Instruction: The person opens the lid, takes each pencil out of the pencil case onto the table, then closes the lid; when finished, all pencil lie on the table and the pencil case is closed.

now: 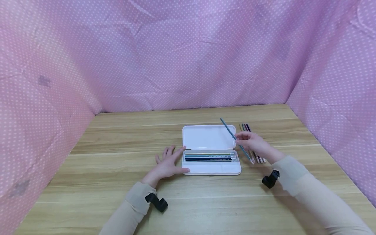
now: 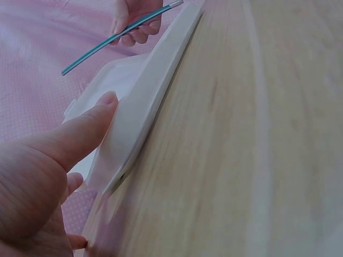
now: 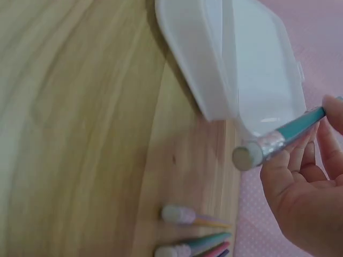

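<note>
A white pencil case (image 1: 211,168) lies on the table with its lid (image 1: 208,137) folded back. Several pencils (image 1: 208,157) lie side by side in its rear compartment. My left hand (image 1: 168,164) rests at the case's left end, fingers spread, its thumb (image 2: 91,126) touching the case in the left wrist view. My right hand (image 1: 252,143) pinches a teal pencil (image 1: 229,129) between thumb and fingers, held aslant above the table by the case's right side. The white eraser end (image 3: 247,157) of that pencil points toward the right wrist camera.
Several more pencils (image 1: 259,159) lie on the wooden table (image 1: 205,202) under and beside my right hand, eraser ends toward me. A pink dotted cloth (image 1: 188,65) hangs behind the table and along both sides. Each wrist carries a black camera (image 1: 157,203).
</note>
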The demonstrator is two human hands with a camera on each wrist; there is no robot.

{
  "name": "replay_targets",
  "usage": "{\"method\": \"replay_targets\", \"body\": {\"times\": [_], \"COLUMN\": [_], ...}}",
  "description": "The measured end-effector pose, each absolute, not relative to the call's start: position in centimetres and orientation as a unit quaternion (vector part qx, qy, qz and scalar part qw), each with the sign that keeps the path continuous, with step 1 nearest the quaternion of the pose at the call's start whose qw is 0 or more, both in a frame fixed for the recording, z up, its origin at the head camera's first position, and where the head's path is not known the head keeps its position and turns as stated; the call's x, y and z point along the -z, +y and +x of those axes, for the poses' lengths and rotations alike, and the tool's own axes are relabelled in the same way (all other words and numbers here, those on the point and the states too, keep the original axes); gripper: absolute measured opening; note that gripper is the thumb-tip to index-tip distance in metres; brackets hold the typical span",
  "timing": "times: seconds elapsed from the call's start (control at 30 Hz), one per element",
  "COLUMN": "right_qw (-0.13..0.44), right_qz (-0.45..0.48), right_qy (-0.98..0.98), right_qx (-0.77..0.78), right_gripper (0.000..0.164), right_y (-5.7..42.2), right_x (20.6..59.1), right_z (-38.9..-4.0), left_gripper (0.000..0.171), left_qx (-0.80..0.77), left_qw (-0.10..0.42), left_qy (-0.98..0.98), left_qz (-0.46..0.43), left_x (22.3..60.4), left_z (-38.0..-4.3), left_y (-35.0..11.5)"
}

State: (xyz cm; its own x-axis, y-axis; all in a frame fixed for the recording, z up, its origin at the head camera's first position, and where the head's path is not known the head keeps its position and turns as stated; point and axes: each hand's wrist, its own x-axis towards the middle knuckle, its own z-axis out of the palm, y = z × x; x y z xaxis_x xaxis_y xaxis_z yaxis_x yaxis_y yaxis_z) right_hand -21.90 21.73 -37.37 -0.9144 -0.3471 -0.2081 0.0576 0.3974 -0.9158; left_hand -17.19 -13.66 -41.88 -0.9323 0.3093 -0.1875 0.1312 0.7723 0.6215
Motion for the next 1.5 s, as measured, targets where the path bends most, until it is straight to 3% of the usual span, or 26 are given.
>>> {"method": "replay_targets", "body": {"times": [0.23,0.5,0.97,1.5], "right_qw": [0.181,0.165,0.15,0.175], "right_qz": [-0.07,-0.051,-0.008,0.022], "right_qy": [0.789,0.809,0.861,0.883], "right_qx": [0.582,0.561,0.487,0.434], "right_gripper": [0.035,0.046,0.05,0.04], "right_y": [23.6,26.0,29.7,30.1], "right_x": [37.2,37.1,38.4,39.5], "right_z": [-22.5,-23.2,-24.4,-25.1], "left_gripper": [0.09,0.09,0.089,0.09], "left_qx": [-0.319,-0.317,-0.316,-0.316], "left_qw": [0.14,0.14,0.14,0.141], "left_qy": [0.93,0.93,0.931,0.931], "left_qz": [0.118,0.12,0.118,0.116], "left_x": [42.0,42.0,41.9,41.8], "left_z": [-17.1,-17.1,-17.1,-17.2], "left_y": [-13.7,-13.6,-13.6,-13.6]}}
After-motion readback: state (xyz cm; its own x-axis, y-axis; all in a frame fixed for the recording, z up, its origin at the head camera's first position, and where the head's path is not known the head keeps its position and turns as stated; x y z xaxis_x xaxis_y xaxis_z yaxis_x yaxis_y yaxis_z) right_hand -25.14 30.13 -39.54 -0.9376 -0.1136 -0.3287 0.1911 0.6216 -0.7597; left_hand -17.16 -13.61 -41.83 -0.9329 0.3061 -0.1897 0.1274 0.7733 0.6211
